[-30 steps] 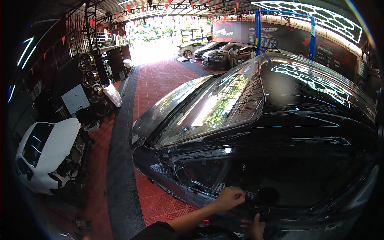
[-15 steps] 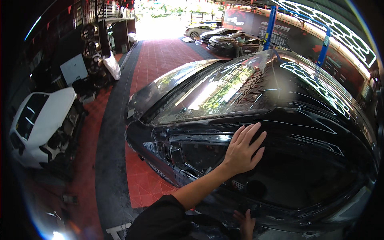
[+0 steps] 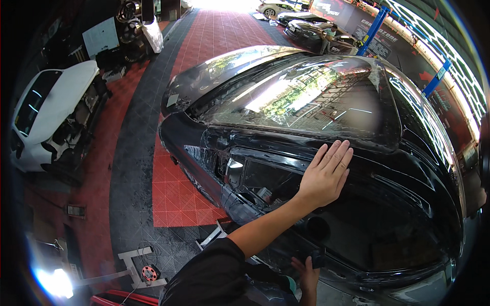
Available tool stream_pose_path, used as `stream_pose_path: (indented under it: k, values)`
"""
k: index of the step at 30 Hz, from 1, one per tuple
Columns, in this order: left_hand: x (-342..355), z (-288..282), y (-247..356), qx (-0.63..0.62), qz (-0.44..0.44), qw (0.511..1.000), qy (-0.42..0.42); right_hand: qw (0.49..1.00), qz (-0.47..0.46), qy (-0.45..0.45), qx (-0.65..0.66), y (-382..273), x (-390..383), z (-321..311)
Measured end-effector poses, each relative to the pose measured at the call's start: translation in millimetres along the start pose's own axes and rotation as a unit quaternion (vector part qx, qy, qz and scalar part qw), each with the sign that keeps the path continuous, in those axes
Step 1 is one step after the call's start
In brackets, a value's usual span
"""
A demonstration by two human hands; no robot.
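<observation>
My left hand lies on the black roof edge of a glossy dark car, above the side window. Its fingers are stretched out, close together, and nothing shows in them. Beside the fingertips runs the lower edge of the wet-looking windshield, which mirrors trees and roof beams. Lower down, near the car's side, my right hand has its fingers bent at a small dark object, whose kind I cannot make out. Under my left forearm is the side window, partly hidden.
A white car with its front stripped stands at the left. On the floor are a grey metal stand, an orange-and-black reel and a bright lamp. A person stands by parked cars at the back, near a blue post.
My view has tilted downward, bringing the floor stand and reel into sight. My left hand's fingers have drawn closer together, reaching the windshield's edge. My right hand stays low beside the car.
</observation>
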State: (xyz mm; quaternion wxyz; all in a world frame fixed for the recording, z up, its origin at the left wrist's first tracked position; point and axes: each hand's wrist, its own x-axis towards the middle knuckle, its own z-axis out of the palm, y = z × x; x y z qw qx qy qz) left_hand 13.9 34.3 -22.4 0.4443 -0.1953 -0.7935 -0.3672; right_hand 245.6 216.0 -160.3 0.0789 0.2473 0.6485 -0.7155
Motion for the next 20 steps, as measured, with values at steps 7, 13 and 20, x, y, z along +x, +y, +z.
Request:
stream_pose_path:
  k: [7,13,20]
  values:
    - [-20,-20,-50,0.018,-0.068,0.997,0.026,0.999,0.016,-0.042,-0.023,7,11,25]
    - [-38,-40,-93,0.059,-0.141,0.987,0.041,1.0,0.004,-0.018,0.011,6,2,40]
    - [-45,-38,-102,0.103,-0.245,0.964,0.021,0.996,-0.013,-0.081,0.022,65,15,4]
